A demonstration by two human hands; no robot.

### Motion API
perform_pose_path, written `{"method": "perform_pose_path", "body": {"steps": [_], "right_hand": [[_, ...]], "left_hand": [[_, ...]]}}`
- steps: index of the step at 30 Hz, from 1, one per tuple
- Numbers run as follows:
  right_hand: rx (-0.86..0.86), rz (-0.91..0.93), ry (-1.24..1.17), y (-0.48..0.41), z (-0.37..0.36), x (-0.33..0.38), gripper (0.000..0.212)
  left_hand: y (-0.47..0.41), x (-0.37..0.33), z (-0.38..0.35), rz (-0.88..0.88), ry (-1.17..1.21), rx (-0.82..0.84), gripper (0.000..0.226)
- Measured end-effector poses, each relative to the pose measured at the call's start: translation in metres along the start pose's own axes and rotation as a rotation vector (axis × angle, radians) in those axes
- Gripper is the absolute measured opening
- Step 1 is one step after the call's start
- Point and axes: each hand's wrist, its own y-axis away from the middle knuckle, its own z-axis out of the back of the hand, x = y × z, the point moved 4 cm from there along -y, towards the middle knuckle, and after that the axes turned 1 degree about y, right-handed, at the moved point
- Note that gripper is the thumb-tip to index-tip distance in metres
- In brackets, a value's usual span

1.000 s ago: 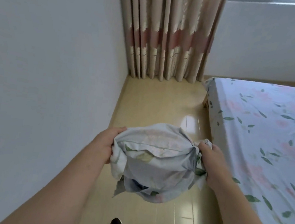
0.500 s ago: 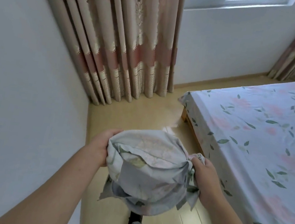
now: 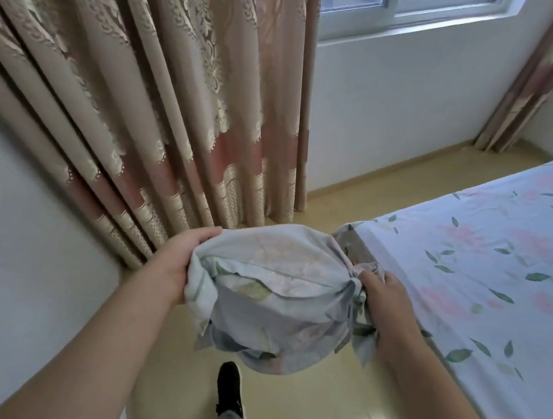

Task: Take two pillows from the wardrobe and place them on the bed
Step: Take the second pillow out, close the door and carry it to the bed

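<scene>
Carrying a pillow bundle (image 3: 275, 295) in the air, above the floor (image 3: 332, 405), just beside the bed (image 3: 485, 267). Left hand (image 3: 178, 260) closed around the left end, right hand (image 3: 383, 304) bunched tight on the cloth at the right end. Out of the wardrobe already, going by the task, but not on the bed yet. No pillow lying on the part of the bed in view. Hard to tell whether one pillow or two in the bundle. Still to do: putting it down on the bed, maybe getting another.

Soft, squashy, round like a big ball. Thin pale blue cover, wrinkled, with green leaves and faint pink flowers. Same print on the flat, smooth sheet. Shiny hard floor. Thick curtain (image 3: 144, 91) in long folds.
</scene>
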Motion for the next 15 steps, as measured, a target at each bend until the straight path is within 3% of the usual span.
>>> {"method": "perform_pose_path", "body": {"steps": [6, 8, 11, 15], "right_hand": [[-0.179, -0.036, -0.08, -0.116, -0.044, 0.074, 0.048], [-0.244, -0.037, -0.112, -0.15, -0.045, 0.104, 0.041], [-0.344, -0.016, -0.179, -0.204, -0.038, 0.138, 0.034], [-0.431, 0.006, -0.279, -0.296, -0.026, 0.162, 0.051]], "left_hand": [[-0.127, -0.154, -0.053, -0.009, -0.183, 0.148, 0.031], [-0.166, -0.208, -0.084, -0.035, -0.262, 0.176, 0.032], [-0.222, -0.276, -0.143, -0.143, -0.378, 0.199, 0.035], [-0.31, -0.345, -0.236, -0.336, -0.411, 0.321, 0.059]]}}
